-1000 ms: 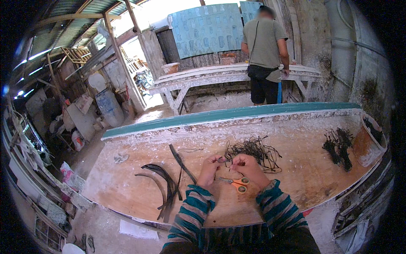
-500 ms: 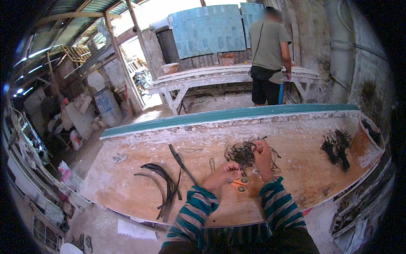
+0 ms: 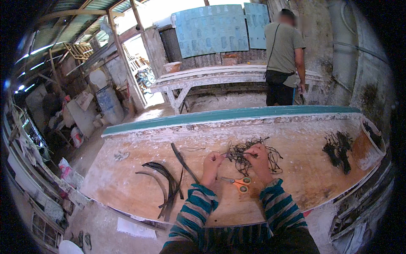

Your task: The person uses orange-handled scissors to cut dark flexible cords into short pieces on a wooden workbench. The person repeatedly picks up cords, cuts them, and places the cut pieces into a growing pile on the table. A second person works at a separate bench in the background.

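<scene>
A loose tangle of thin black cords [image 3: 239,163] lies near the middle of the wooden table [image 3: 127,186]. Just left of it, my left hand [image 3: 211,166] is closed in a pinch on a thin black cord. My right hand [image 3: 259,162] hovers over the tangle, thumb and fingers pinched on a black cord as well; whether both hold one and the same cord is hard to see. Orange-handled scissors [image 3: 242,184] rest on the wood between my forearms, blades pointing left. Left of my left hand lie several curved black strips [image 3: 169,186].
At the table's right end are bundles of black cord [image 3: 338,150] and a worn bucket [image 3: 368,148] with dark stuff inside. A green raised edge [image 3: 237,115] runs along the far side. Beyond it, a person [image 3: 284,55] stands by a whitish bench [image 3: 203,76].
My left hand has moved left and up, away from the scissors, which show more fully. My right hand has turned and dropped slightly. The person behind has shifted right.
</scene>
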Tool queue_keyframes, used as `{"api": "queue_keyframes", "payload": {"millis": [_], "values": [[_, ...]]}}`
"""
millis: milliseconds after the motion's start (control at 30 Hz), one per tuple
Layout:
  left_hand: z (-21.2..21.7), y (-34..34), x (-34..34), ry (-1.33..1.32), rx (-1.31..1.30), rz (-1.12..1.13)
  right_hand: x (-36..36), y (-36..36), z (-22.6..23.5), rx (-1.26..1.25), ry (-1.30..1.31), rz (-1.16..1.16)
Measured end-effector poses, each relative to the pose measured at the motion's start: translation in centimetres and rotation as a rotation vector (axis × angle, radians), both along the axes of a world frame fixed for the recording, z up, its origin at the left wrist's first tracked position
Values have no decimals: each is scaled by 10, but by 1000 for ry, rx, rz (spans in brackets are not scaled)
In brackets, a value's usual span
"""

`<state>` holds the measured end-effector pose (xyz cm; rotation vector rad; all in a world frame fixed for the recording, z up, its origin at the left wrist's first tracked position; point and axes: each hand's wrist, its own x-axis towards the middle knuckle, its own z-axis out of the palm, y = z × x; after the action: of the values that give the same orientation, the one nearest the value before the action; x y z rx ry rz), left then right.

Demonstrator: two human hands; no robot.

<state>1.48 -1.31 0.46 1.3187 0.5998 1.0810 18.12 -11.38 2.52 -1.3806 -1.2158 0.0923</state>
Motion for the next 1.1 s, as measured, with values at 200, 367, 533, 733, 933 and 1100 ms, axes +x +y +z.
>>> {"api": "queue_keyframes", "payload": {"millis": [200,367,533,733,933,1100], "values": [[-4,9,-8,-42,-33,183,-28,-4,2,-181,47,533],[-13,14,-7,4,10,261,-56,-14,0,-301,74,838],[-12,11,-4,68,-8,227,-46,-11,-2,-244,-91,808],[-12,8,-4,13,-54,74,-43,-15,9,-276,3,718],[-8,4,-2,70,-2,-81,-28,-3,3,-149,74,445],[-5,-3,2,186,80,-299,-17,-3,6,-147,335,170]]}}
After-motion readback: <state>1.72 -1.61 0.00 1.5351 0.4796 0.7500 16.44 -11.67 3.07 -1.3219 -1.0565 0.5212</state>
